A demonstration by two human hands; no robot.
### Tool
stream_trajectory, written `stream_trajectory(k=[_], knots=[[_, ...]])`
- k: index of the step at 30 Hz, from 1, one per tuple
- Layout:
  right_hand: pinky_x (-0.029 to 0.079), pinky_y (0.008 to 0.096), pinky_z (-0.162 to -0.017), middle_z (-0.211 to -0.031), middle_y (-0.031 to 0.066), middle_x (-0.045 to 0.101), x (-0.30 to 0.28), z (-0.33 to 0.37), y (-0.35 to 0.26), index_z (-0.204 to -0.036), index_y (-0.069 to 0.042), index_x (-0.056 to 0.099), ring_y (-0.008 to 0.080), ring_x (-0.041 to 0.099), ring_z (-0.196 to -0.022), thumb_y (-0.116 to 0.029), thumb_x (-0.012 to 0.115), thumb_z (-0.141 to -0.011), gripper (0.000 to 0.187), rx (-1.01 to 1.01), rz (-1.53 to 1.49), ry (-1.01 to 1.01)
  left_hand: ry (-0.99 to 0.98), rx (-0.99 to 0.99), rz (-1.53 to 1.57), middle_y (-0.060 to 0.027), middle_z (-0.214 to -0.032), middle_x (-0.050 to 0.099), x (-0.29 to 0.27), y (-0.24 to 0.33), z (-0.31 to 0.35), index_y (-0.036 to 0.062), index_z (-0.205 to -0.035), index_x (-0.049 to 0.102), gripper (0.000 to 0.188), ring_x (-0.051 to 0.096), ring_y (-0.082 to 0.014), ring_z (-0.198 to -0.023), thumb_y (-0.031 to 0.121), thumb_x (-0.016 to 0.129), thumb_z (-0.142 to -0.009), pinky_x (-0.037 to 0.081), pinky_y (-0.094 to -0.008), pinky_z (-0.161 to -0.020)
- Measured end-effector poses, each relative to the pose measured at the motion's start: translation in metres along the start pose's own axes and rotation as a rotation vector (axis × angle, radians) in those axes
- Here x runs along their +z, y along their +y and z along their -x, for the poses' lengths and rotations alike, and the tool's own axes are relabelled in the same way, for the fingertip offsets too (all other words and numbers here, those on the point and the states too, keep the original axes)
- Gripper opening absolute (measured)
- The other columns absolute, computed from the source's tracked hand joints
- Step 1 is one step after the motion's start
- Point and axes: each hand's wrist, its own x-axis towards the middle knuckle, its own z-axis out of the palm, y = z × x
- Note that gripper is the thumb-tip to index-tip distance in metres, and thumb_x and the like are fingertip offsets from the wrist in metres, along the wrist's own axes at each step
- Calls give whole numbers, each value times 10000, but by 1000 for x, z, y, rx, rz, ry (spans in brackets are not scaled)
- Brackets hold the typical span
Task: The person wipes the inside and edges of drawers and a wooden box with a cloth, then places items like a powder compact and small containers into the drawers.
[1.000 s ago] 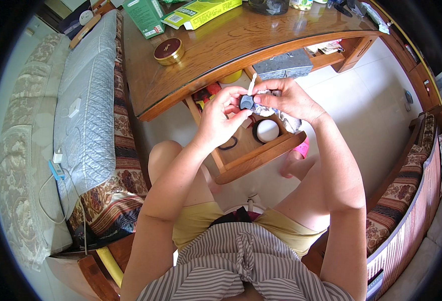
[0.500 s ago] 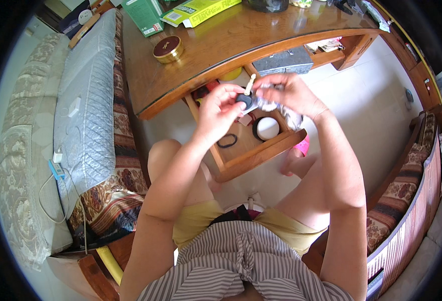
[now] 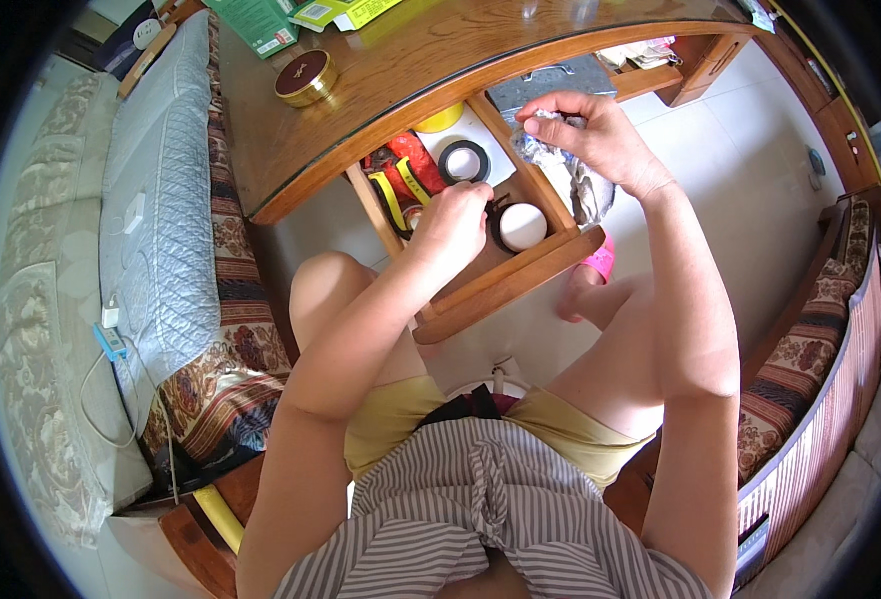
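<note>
My left hand (image 3: 448, 232) is down inside the open wooden drawer (image 3: 508, 292), its fingers curled closed. Whatever they pinch is hidden; something small and dark shows by the fingertips. Beside them lie a white round lid-like disc (image 3: 522, 228) and a black ring-shaped roll (image 3: 463, 162). My right hand (image 3: 608, 142) is raised beyond the drawer's right side, closed on a crumpled white and grey piece of cloth or wrapping (image 3: 590, 190), which hangs below the fingers.
Yellow-and-black tools (image 3: 390, 203), a red plastic bag (image 3: 415, 155) and a yellow roll (image 3: 442, 118) share the drawer. On the desk (image 3: 400, 75) stand a round gold-rimmed case (image 3: 305, 78) and a green box (image 3: 259, 28). A grey box (image 3: 550, 85) is under the desk.
My left hand has lowered into the drawer; the dark round piece and pale stick held up before are out of sight. My right hand has moved up and right with the crumpled piece.
</note>
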Motion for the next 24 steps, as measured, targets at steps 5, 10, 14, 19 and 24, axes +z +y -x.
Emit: stream_trajectory(k=[5,10,14,19,24], knots=[[474,264,-820,-897,39,678,-5,3,4,-1025,-67,686,106,599,-871,-243,682,-851,247,-16,-2,-13,82,15,-183,-154,-779,640,-20,4,4,67,-869,612,68,627,-355,-713,90,615,-805,505,-429,-632],[473,260,-820,-906,37,681,-9,2,3,-1024,-65,685,98,598,-869,-232,677,-854,239,-22,34,-8,-145,-17,-90,-109,-744,660,-61,36,28,45,-887,650,335,665,-226,-666,366,692,-801,510,-314,-560],[466,251,-824,-906,33,679,-8,2,1,-1021,-60,685,87,591,-863,-223,674,-855,233,4,38,20,-310,189,-416,-114,-747,621,-41,68,67,-11,-1056,558,557,644,-250,-635,409,730,-733,513,-352,-543],[458,242,-819,-893,15,669,-14,4,-7,-1018,-53,687,78,577,-857,-227,670,-861,236,18,6,79,-214,238,-398,-86,-717,598,-33,57,68,4,-1119,547,575,618,-233,-629,364,738,-715,488,-330,-575],[458,245,-827,-907,6,664,-29,7,7,-1061,-73,677,78,587,-877,-323,665,-871,315,45,5,130,-101,294,-362,-77,-724,591,-36,53,68,32,-1053,611,491,614,-224,-682,348,749,-703,474,-341,-697]])
